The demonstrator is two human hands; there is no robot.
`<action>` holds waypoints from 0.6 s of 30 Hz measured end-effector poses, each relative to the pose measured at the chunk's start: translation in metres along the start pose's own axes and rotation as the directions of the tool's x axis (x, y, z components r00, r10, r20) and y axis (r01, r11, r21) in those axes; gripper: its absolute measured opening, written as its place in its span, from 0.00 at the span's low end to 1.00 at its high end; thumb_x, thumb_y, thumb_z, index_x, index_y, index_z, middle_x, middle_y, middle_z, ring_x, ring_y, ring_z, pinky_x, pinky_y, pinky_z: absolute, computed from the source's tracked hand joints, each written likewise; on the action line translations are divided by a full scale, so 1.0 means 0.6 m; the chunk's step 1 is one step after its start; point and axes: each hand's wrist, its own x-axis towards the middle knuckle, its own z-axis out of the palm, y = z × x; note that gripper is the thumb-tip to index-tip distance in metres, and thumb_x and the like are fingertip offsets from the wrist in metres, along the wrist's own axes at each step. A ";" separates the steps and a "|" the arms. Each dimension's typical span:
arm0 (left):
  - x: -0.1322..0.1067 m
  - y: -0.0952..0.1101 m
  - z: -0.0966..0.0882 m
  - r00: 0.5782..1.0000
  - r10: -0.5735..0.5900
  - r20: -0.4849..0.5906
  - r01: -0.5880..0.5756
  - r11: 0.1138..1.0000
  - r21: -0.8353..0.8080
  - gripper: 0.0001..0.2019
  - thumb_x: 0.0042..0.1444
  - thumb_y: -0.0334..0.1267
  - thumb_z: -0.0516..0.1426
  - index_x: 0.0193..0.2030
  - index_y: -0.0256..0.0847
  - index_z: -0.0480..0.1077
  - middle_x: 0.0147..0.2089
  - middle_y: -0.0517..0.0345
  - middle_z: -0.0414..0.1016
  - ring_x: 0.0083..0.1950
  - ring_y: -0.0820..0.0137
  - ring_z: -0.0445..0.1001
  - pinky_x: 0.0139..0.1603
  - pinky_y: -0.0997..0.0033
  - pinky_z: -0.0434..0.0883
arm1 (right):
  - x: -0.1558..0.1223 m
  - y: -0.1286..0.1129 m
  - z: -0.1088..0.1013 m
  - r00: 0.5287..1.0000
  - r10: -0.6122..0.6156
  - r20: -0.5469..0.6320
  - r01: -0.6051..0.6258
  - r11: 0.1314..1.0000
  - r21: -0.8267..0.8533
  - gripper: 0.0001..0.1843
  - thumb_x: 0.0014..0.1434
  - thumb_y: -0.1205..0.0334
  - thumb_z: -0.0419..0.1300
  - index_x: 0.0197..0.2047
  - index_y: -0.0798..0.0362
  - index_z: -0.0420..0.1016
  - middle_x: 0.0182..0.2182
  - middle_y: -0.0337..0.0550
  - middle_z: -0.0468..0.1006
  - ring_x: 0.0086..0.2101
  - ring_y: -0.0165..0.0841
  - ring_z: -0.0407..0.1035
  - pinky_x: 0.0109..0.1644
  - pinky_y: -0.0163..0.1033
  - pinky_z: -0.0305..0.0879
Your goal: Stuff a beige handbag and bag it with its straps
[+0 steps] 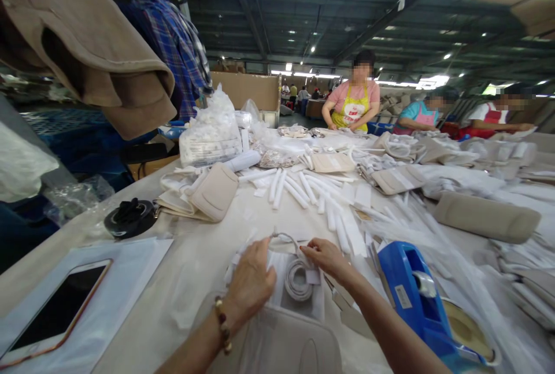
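At the bench: near edge of a long white bench (pixel 203 258), cluttered end to end, coworkers way down the far side.
Cable: coiled white cable (pixel 297 279) lies flat on a clear bag (pixel 299 299) right between both hands, loose end looping up toward the fingertips.
Left hand: left hand (pixel 251 278) lies palm down on the bag's left edge, fingers spread flat. Grip's holding nothing, looks like it's just pinning the bag so it won't slide.
Right hand: right hand (pixel 327 258) has fingertips pinched narrow on a small white tab beside the coil. Can't tell if that's tape or a label.
Tape dispenser: blue dispenser (pixel 418 299) sits just right of the right forearm, handy but crowding that elbow.
Phone: phone (pixel 58 310) on a white sheet, well off to the left.
Other clutter: white tubes (pixel 299 186) scattered behind the hands, beige pouch (pixel 214 192) and a black reel (pixel 130 218) to the left, beige pad (pixel 277 342) under the wrists.
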 end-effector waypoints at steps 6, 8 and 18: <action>-0.024 0.107 0.101 0.999 0.010 -0.045 -0.012 0.998 -0.057 0.32 0.56 0.44 0.55 0.64 0.30 0.51 0.62 0.40 0.58 0.62 0.57 0.56 0.62 0.57 0.55 | -0.001 -0.001 -0.005 0.999 -0.037 -0.040 0.039 0.997 0.065 0.05 0.56 0.64 0.57 0.28 0.55 0.68 0.24 0.35 0.69 0.27 0.28 0.63 0.33 0.35 0.58; -0.019 0.125 0.118 0.991 -0.048 -0.127 0.040 0.997 -0.063 0.33 0.56 0.45 0.56 0.63 0.31 0.52 0.61 0.40 0.59 0.61 0.54 0.57 0.60 0.53 0.56 | -0.004 -0.003 -0.006 0.996 -0.068 -0.064 0.073 0.994 0.080 0.02 0.53 0.69 0.57 0.29 0.55 0.67 0.26 0.35 0.70 0.29 0.28 0.64 0.35 0.34 0.58; 0.014 0.133 0.134 0.944 -0.229 -0.238 0.210 0.972 -0.106 0.18 0.53 0.39 0.56 0.51 0.39 0.66 0.52 0.48 0.66 0.54 0.58 0.64 0.51 0.59 0.61 | -0.006 0.008 0.008 0.963 -0.268 -0.015 0.268 0.958 0.103 0.18 0.60 0.56 0.49 0.22 0.52 0.65 0.20 0.36 0.68 0.25 0.28 0.60 0.30 0.32 0.52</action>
